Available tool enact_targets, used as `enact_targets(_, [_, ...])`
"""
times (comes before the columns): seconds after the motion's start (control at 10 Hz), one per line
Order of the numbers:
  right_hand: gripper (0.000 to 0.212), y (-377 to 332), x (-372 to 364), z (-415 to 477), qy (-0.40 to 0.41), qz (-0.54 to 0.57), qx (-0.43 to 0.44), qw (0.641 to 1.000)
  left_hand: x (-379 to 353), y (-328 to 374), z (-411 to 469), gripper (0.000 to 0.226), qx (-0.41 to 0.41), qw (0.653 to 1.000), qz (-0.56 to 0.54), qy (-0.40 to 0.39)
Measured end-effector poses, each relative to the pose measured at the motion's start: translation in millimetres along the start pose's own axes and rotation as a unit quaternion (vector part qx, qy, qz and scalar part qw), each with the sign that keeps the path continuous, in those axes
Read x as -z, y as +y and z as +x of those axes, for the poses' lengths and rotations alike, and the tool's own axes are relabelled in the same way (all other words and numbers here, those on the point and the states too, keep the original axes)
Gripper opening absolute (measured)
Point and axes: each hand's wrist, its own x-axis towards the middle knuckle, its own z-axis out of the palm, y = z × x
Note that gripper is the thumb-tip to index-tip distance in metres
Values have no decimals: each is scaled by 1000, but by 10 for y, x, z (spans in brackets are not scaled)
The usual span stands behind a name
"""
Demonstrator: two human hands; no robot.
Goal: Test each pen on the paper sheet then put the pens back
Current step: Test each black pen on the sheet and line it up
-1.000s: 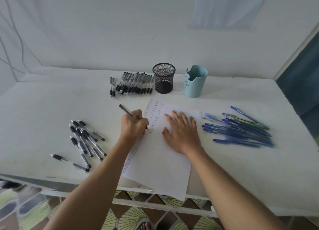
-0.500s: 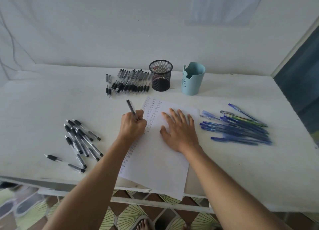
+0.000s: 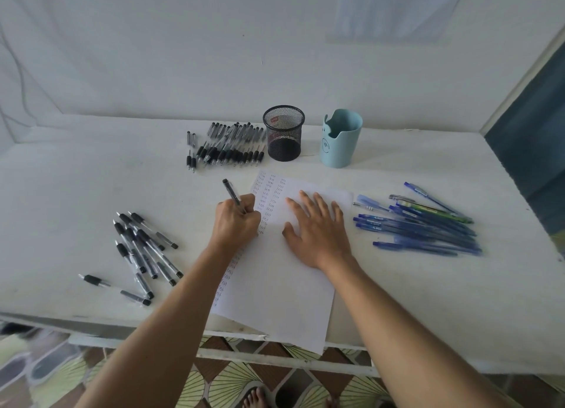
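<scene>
A white paper sheet [image 3: 275, 285] lies in the middle of the table, its left part covered with columns of small written words, its near corner hanging over the edge. My left hand [image 3: 235, 224] grips a black pen [image 3: 231, 192] with the tip down on the sheet's left column. My right hand [image 3: 318, 230] lies flat with spread fingers on the sheet. Several black pens [image 3: 143, 248] lie at the left, more black pens [image 3: 226, 147] at the back. Several blue pens [image 3: 422, 224] lie at the right.
A black mesh pen cup [image 3: 283, 132] and a light blue pen holder [image 3: 340, 138] stand at the back of the white table [image 3: 76, 187]. A white wall rises behind them. The table's front edge runs below my forearms, with patterned floor tiles underneath.
My left hand has kept writing with the pen, whose upper end tipped a little more upright. My right hand has stayed flat on the sheet. The camera shifted slightly.
</scene>
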Motion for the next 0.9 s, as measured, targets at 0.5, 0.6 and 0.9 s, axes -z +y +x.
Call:
enact_targets(0.5, [62,-4,7,-4,3,9,1,1000,-38,9,-14,38,1,1000,-12,-1])
enact_targets(0.6, [61,-4,17,-3,0,7,1,1000,-34,-2,-5,38,-10,1000,2,-10])
enact_targets(0.9, [60,-12,38,-14,-1,13,0,1000,4,-34,11,35,34,998,-46,20])
